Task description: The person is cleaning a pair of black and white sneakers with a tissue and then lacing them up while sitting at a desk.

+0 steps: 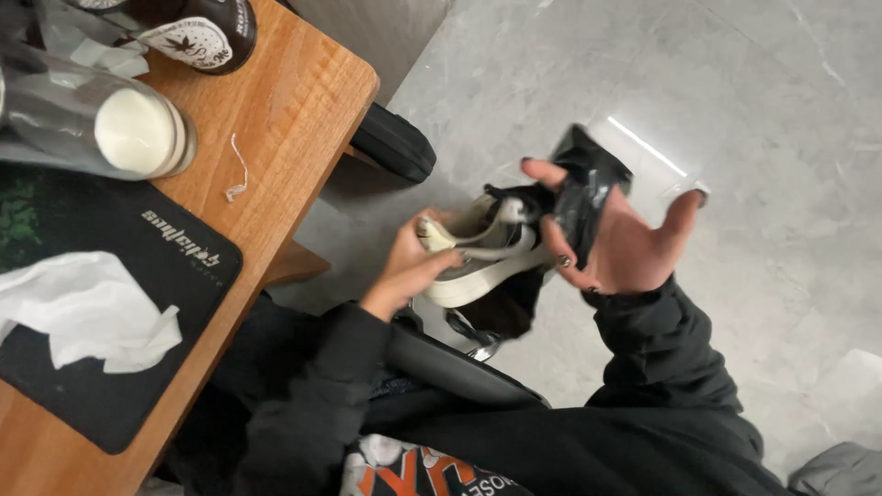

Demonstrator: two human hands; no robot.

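I see wooden table (294,101) far left, crumpled white tissue (87,312) on black mat (138,276); left hand (409,266) clasps cream-and-black shoe (487,262) over lap, centre; right hand (625,239) half open, fingers pinching crumpled black plastic wrapper (588,188) touching shoe's right end

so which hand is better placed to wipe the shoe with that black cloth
Right. The right hand already has the black cloth under its fingers, against the shoe; the left hand is gripping the shoe.
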